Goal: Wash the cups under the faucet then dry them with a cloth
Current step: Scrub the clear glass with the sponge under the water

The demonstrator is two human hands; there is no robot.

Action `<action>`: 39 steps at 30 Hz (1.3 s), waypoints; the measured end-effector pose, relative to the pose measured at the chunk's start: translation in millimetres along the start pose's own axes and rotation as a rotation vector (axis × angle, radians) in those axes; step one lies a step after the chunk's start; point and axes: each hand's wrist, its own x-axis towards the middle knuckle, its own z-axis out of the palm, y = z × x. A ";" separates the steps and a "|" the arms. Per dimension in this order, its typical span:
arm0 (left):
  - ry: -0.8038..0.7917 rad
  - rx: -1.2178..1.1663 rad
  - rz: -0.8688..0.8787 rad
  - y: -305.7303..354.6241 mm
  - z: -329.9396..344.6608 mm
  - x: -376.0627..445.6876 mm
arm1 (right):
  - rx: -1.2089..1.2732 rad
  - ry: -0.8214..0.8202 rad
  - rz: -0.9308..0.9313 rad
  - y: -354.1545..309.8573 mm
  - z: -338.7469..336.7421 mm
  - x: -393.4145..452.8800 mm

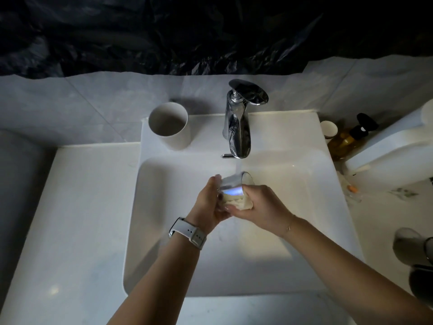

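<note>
We are mid-wash: our left hand (208, 202) grips the clear glass cup (234, 184) under the running faucet (237, 127), right hand (260, 207) fingers clutch a cloth (239, 202); white mug (168, 125) and drying remain.

The scene is dim, with a cool grey cast. The far wall covering (164, 31) sinks almost to black, showing only faint creases. The brightest area is the sink (281, 137) around the faucet (237, 127), whose chrome gives hard glints. A paler patch lies on the basin floor at near right. The white cup (168, 124) throws a soft shadow to the far right. The glass (234, 182) and both hands are smeared by motion blur (a bluish streak crosses the glass). Wide-angle distortion bends the table (70, 207) edges outward, and things at the right edge are dark and soft.
</note>
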 end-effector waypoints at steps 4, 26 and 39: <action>0.071 0.083 0.381 -5.9 7.1 -0.7 | 0.480 -0.054 0.309 -2.0 -5.8 13.4; -0.091 0.459 0.452 4.6 -11.6 -2.1 | 0.851 -0.019 0.447 -6.9 -4.6 13.5; -0.112 0.365 0.325 9.9 -11.6 -7.3 | 0.538 0.010 0.320 2.2 3.6 16.7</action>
